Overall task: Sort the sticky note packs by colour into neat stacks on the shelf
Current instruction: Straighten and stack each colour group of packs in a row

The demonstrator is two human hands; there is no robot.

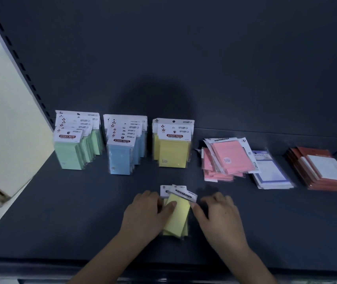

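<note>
Both hands are at the lower centre of the frame, on either side of a small pile of yellow packs point(178, 215) lying on the dark shelf point(61, 212). Left hand point(146, 214) grasps the pile, thumb on top. Right hand point(219, 215) is relaxed, its thumb touching the pile's right edge. Behind stand green point(69, 153), blue point(121, 157) and yellow stacks point(173, 151); a loose pink pile point(230, 158) lies to the right.

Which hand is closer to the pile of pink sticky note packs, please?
Right. The right hand lies in front of the pink pile, slightly to its left; the left hand is further left, across the yellow packs that both hands touch.
</note>
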